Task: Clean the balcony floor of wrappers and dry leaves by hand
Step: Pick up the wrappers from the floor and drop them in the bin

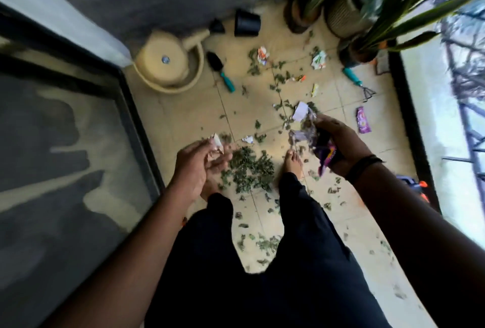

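Purple wrappers (319, 144) are bunched in your right hand (341, 144), fingers curled around them. Your left hand (195, 167) pinches a white scrap (216, 142); the leaf pile (249, 170) lies just beside it, below.

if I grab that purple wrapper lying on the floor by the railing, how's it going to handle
The purple wrapper lies flat and thin, so probably floppy and very light. Its glossy film may be slippery, so pinch an edge off the tiled floor.
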`<state>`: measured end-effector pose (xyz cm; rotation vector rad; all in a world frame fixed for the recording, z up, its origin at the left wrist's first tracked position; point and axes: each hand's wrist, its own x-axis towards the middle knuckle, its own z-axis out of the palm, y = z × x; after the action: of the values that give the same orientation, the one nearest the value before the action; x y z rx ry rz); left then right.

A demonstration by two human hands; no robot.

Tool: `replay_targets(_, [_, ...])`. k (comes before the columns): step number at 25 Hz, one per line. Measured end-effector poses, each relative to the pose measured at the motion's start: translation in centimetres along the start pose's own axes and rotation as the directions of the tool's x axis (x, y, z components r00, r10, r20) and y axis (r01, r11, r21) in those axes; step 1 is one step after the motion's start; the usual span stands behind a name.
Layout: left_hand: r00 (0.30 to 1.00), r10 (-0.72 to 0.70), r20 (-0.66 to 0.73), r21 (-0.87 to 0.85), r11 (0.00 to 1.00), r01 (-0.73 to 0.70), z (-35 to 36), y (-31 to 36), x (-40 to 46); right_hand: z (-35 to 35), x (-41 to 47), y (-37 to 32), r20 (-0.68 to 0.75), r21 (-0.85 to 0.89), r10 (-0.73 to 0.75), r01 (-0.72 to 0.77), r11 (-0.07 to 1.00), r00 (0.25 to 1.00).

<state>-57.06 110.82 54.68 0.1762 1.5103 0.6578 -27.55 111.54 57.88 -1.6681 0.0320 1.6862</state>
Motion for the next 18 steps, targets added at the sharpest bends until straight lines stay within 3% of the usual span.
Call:
replay_targets(3, [0.989, -0.1, 0.111, -0.068, 0.992, 0.107, -1.8, 5.2, -7.9, 0.0, -12.0, -2.4, -0.094, 0.241, -0.049, 0.071, 0.968, 0.994])
replay_targets(5, [0.974, -0.144, 0.176, -0.049, 0.987, 0.155, -2.0, 7.2, -10.5, -0.4, -16.2, -1.6, -0.143, 0.276, -0.076, 0.114, 0.954, 0.987])
replay_targets(9, [0.937, -0.165, 0.309, 0.079, 0.986, 0.148, 3.1, 8.7, -15.3, 0.9, -20.9, 0.3, -0.192, 0.114, -0.287, 0.312, 0.943, 0.938])
replay_targets(12, [0.873, -0.225, 0.432, 0.107, 0.974, 0.198, 8.6, 7.0, -19.7, 2.7, -24.4, 0.4, -0.032, -0.02, -0.41, 0.409, 0.912, 0.912])
replay_targets(15, [0.812, -0.229, 0.536, 0.071, 0.971, 0.226, 13.0, 4.8, -23.6, 0.8, -26.8, -1.1, 0.073, -0.174, -0.568, 0.572, 0.802, 0.819])
replay_targets(18, [0.767, -0.243, 0.594, 0.087, 0.967, 0.239, 16.9, 3.3, -26.4, -5.5, -28.1, -2.7, -0.045, -0.001, -0.582, 0.583, 0.813, 0.812])
